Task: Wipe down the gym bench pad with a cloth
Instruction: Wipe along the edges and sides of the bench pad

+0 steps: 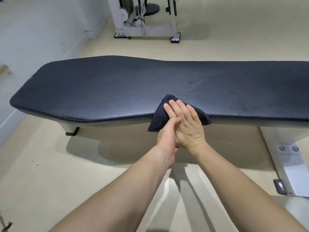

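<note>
A long dark textured bench pad (127,84) runs across the view from left to right. A dark folded cloth (158,118) drapes over the pad's near edge at the middle. My right hand (187,124) lies flat on the cloth, fingers stretched out and pressing it against the pad. My left hand (167,138) sits just below and left of it, its thumb touching the right hand and its fingers tucked under the cloth's hanging part, mostly hidden.
The bench's white frame and bolted foot (291,168) stand at the lower right, a black-capped foot (72,132) at the left. A white weight machine (143,20) stands behind the bench. A white wall (33,39) runs along the left. The floor is beige.
</note>
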A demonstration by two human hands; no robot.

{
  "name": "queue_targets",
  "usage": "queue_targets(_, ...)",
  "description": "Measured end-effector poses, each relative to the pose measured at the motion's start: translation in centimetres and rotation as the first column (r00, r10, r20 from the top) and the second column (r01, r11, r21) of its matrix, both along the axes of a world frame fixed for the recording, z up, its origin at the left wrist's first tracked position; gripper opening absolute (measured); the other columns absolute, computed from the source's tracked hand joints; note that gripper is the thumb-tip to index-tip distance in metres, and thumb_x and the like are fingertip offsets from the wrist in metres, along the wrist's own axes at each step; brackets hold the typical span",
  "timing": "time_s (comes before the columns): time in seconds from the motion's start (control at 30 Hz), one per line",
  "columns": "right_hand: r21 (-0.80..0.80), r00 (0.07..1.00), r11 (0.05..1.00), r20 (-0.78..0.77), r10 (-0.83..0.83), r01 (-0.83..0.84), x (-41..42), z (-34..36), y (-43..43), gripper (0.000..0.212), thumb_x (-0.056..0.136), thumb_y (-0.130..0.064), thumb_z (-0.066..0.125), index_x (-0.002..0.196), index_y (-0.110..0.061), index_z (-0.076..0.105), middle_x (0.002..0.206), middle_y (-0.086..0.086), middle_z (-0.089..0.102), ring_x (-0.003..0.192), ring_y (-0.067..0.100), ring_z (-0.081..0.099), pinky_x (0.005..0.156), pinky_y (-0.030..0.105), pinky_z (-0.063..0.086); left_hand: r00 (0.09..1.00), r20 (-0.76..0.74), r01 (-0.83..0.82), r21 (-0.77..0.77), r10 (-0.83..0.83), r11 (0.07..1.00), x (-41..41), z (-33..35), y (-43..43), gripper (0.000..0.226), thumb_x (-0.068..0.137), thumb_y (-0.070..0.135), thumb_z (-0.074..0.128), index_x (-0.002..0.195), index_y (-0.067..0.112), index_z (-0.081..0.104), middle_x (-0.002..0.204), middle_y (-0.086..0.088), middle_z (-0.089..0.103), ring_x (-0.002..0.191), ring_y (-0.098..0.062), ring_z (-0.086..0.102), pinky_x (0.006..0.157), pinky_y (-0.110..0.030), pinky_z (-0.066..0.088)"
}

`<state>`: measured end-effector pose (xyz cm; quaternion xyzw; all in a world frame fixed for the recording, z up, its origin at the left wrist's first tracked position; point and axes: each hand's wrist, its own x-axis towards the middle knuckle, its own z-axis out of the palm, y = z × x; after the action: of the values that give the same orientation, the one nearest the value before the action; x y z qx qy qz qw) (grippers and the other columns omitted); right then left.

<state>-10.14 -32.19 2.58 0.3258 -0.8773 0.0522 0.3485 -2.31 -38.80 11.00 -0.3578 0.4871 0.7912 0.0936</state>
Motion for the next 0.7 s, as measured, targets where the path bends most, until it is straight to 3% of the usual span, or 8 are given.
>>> queue_targets(0.13,0.046,0.996,0.995,-0.044,-0.084,0.086,-1.8,-0.3,7.1,0.07,0.089,-0.039,0.045,0.154,-0.02,0.026,0.154,0.0,0.032,0.141,0.021,0.033,0.122,0.036,0.013,0.99,-0.042,0.135,0.088,-0.132,0.987,-1.9,-0.3,5.2,0.049,0.071,0.051,0.065,0.115,0.03,0.074,0.112,0.011,0.076,0.113,-0.011,0.067,0.11,-0.045,0.041)
queue_targets(0.33,0.071,0.985,0.982,-0.024,-0.172,0.174,-3.0,0.1,16.3,0.058,0.1,-0.041,0.027,0.151,-0.013,0.034,0.154,0.007,0.039,0.142,0.028,0.036,0.12,0.04,0.019,0.927,-0.103,0.375,0.185,-0.362,0.908,-3.6,-0.5,10.2,0.065,0.08,0.063,0.061,0.134,0.026,0.063,0.136,0.006,0.064,0.126,-0.012,0.058,0.115,-0.041,0.032)
queue_targets(0.43,0.063,0.987,0.985,-0.008,-0.158,0.158,-2.6,0.8,16.7,0.054,0.103,-0.035,0.031,0.15,-0.01,0.038,0.153,0.011,0.044,0.143,0.03,0.037,0.12,0.042,0.021,0.958,-0.074,0.285,0.153,-0.277,0.946,-4.0,-0.4,10.9,0.052,0.095,0.053,0.052,0.135,0.021,0.061,0.138,0.001,0.064,0.129,-0.016,0.057,0.116,-0.043,0.036)
queue_targets(0.5,0.05,0.992,0.991,0.002,-0.125,0.125,-2.3,1.4,14.8,0.05,0.105,-0.031,0.031,0.149,-0.009,0.041,0.152,0.012,0.046,0.141,0.031,0.041,0.118,0.044,0.026,0.983,-0.057,0.181,0.125,-0.175,0.975,-4.1,-0.5,10.4,0.043,0.1,0.049,0.048,0.122,0.018,0.068,0.127,-0.001,0.07,0.12,-0.018,0.064,0.111,-0.042,0.044)
queue_targets(0.57,0.054,0.995,0.994,0.026,-0.094,0.092,-2.0,1.6,12.1,0.047,0.108,-0.027,0.026,0.149,-0.008,0.039,0.152,0.011,0.047,0.14,0.031,0.043,0.116,0.044,0.03,0.996,-0.047,0.081,0.075,-0.078,0.994,-4.1,-0.9,9.2,0.043,0.099,0.051,0.047,0.108,0.017,0.072,0.116,-0.001,0.074,0.114,-0.019,0.067,0.109,-0.042,0.046)
queue_targets(0.7,0.094,0.992,0.993,0.099,-0.083,0.074,-0.6,1.8,6.0,0.05,0.102,-0.022,0.037,0.15,-0.006,0.036,0.154,0.011,0.043,0.142,0.03,0.042,0.117,0.044,0.027,0.997,-0.014,-0.08,0.008,0.081,0.997,-3.0,-1.1,5.0,0.05,0.099,0.051,0.046,0.112,0.012,0.073,0.112,-0.003,0.076,0.109,-0.022,0.07,0.108,-0.042,0.047)
